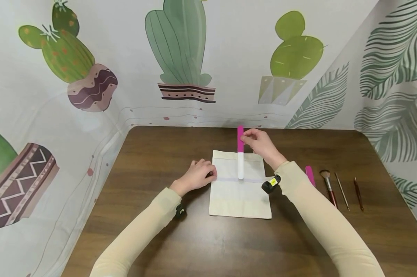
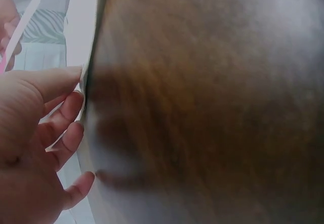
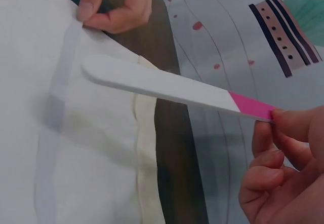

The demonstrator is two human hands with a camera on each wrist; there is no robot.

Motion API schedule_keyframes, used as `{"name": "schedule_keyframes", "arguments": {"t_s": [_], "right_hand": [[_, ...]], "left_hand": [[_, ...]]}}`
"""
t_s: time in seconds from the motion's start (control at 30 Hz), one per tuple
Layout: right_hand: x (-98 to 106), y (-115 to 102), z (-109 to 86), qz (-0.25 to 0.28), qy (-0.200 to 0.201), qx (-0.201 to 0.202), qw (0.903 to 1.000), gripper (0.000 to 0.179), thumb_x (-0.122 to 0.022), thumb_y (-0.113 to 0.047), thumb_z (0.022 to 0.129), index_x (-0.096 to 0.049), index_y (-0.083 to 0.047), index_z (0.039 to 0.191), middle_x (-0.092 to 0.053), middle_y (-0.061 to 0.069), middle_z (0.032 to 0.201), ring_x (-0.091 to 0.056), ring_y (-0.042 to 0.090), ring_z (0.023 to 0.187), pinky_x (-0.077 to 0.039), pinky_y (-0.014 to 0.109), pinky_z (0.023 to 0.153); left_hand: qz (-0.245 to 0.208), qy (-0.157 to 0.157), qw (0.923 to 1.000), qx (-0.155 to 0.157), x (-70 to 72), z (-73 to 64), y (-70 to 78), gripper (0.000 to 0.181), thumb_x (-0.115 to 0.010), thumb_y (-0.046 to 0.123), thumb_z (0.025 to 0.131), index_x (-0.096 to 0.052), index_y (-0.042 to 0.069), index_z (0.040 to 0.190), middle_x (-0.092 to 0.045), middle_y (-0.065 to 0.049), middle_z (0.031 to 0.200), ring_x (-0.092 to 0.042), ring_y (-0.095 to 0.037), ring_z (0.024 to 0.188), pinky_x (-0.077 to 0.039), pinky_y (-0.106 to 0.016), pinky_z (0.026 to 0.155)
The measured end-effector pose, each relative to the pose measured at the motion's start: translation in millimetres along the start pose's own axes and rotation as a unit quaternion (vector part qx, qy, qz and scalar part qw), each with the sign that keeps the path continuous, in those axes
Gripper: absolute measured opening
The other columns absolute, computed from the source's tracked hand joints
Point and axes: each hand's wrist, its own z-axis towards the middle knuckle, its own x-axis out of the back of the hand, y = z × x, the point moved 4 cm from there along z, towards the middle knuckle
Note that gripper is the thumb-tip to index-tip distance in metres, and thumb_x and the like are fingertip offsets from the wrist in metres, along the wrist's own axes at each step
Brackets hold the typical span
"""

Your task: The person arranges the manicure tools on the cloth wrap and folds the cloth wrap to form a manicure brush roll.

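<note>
A nail file [image 1: 241, 165], pink at one end and white at the other, is pinched near its pink end by my right hand [image 1: 262, 144]. It hangs over a cream cloth [image 1: 239, 202] lying flat on the table, with a pale band across its middle. In the right wrist view the white end of the file [image 3: 162, 84] points over the cloth [image 3: 96, 168]. My left hand [image 1: 198, 175] pinches the cloth's left edge between thumb and forefinger. The left wrist view shows that hand [image 2: 45, 117] close up, with its other fingers loosely bent beside the edge.
On the wooden table [image 1: 153, 246], right of the cloth, lie a second pink file [image 1: 310, 175] partly behind the right sleeve, a brush [image 1: 329, 186] and two thin tools, one a slim stick [image 1: 341, 190], one dark red [image 1: 358, 193]. A cactus-print sheet [image 1: 236, 57] hangs behind.
</note>
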Motion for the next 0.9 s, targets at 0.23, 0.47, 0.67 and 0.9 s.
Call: {"name": "schedule_keyframes", "arguments": {"t_s": [0.23, 0.47, 0.67, 0.9], "right_hand": [[-22, -5, 9.1, 0.013, 0.023, 0.017, 0.9995, 0.028, -0.062, -0.023, 0.105, -0.064, 0.000, 0.122, -0.072, 0.020, 0.110, -0.052, 0.017, 0.075, -0.044, 0.024, 0.062], [-41, -2, 16.6, 0.042, 0.041, 0.028, 0.9979, 0.027, -0.061, -0.021, 0.106, -0.065, 0.002, 0.120, -0.071, 0.021, 0.105, -0.051, 0.011, 0.069, -0.042, 0.022, 0.060], [-54, 2, 23.9, 0.076, 0.053, 0.036, 0.9950, 0.024, -0.062, -0.019, 0.105, -0.065, 0.000, 0.118, -0.072, 0.016, 0.100, -0.046, 0.008, 0.061, -0.038, 0.020, 0.054], [-65, 2, 28.4, 0.079, 0.045, 0.032, 0.9954, 0.025, -0.061, -0.020, 0.105, -0.065, 0.001, 0.119, -0.069, 0.019, 0.101, -0.047, 0.010, 0.063, -0.038, 0.021, 0.055]], "left_hand": [[0.013, 0.004, 0.9999, 0.002, -2.3, -2.2, 0.3, 0.008, -0.068, 0.025, 0.102, -0.067, 0.022, 0.095, -0.064, 0.005, 0.098, -0.053, -0.022, 0.100, -0.036, -0.054, 0.091], [0.011, 0.002, 0.9999, 0.007, -0.7, -4.4, 3.0, 0.009, -0.065, 0.026, 0.104, -0.066, 0.021, 0.096, -0.064, 0.004, 0.100, -0.053, -0.022, 0.102, -0.036, -0.054, 0.092], [0.013, 0.007, 0.9999, 0.004, -0.8, -5.5, 2.8, 0.008, -0.064, 0.025, 0.105, -0.066, 0.020, 0.098, -0.064, 0.003, 0.102, -0.053, -0.022, 0.102, -0.037, -0.054, 0.092], [0.010, 0.018, 0.9998, 0.004, 0.0, -7.5, 2.9, 0.008, -0.063, 0.024, 0.105, -0.066, 0.020, 0.099, -0.065, 0.002, 0.104, -0.053, -0.022, 0.101, -0.037, -0.053, 0.090]]}}
